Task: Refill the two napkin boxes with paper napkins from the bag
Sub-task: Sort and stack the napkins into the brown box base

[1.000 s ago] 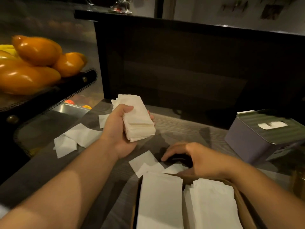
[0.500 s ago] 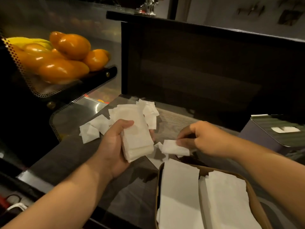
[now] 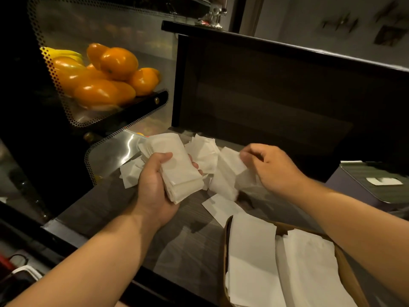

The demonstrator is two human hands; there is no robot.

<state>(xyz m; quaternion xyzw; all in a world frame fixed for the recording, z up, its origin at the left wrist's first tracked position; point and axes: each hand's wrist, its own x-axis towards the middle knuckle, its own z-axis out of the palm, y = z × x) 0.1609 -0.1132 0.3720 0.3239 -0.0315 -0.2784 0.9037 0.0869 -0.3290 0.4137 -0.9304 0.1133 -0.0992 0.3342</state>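
My left hand (image 3: 155, 187) grips a thick stack of white napkins (image 3: 177, 167) above the dark wooden counter (image 3: 106, 207). My right hand (image 3: 272, 169) pinches a few loose napkins (image 3: 228, 171) just right of that stack. More loose napkins (image 3: 130, 173) lie scattered on the counter behind and left of my hands. A brown paper bag (image 3: 345, 271) with two rows of napkins lies open at the front right. One grey napkin box (image 3: 374, 185) with a slot in its lid stands at the right edge. A second box is not in view.
A perforated metal rack holding oranges (image 3: 110, 78) stands at the left, over a shiny steel tray (image 3: 115, 151). A dark raised counter wall (image 3: 276, 96) closes off the back. One flat napkin (image 3: 221, 207) lies between the bag and my hands.
My right hand has lifted from the counter with loose napkins and raised them beside the stack. The left hand kept its hold on the stack. The view shifted left.
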